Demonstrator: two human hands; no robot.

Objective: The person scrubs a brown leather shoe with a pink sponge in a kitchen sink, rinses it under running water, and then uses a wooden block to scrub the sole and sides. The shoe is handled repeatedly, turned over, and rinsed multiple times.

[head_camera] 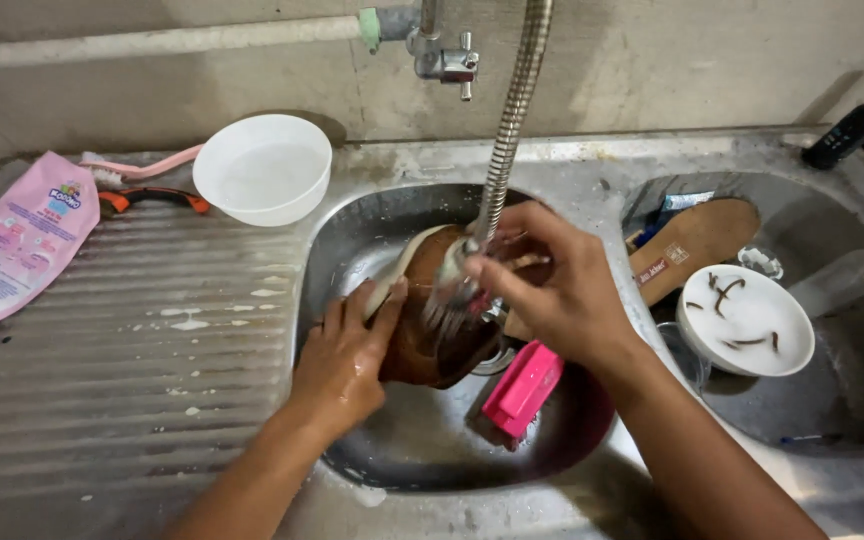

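Both forearms reach into the steel sink [352, 225], where the left hand [344, 362] grips the brown shoe [422, 345], its long axis running up-left, while the right hand [562, 290] closes on the spray hose [508, 120] over it; leftward on the worktop [112, 340] lies 1 pink printed pouch [17, 238], with a pink brush [524, 388] beside the shoe.

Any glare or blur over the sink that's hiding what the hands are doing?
Head view: running water blurs the spray head above the brown shoe; mild glare on the sink wall; left hand and right hand sharp; right basin shadowed.
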